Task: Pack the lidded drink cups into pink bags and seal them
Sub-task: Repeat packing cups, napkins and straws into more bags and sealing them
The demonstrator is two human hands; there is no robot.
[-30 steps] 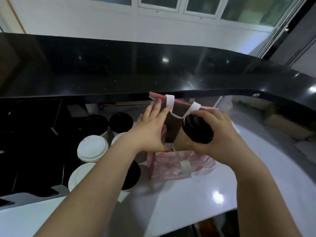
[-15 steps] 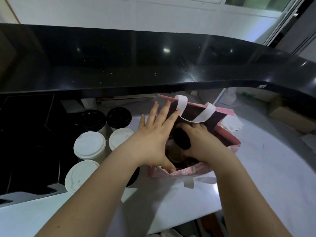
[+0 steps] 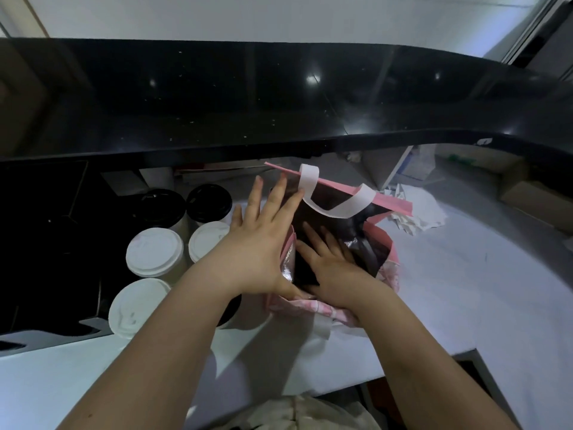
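So the bag [image 3: 386, 245] stands open on the bench [image 3: 465, 290], near its front edge, and is not sealed. Our left hand [image 3: 260, 243] lies flat on the bag's left wall with straight fingers, thumb at the near rim. Our right hand [image 3: 328, 262] is down inside the bag, fingers spread and gripping nothing we can see. The inside is too dark to tell if a cup sits there. Three white-lid cups [image 3: 154, 252] and two black-lid cups [image 3: 209, 203] stand just left of the bag, unpacked. We judge this early: packing is under way, most cups are left, and sealing is not begun.
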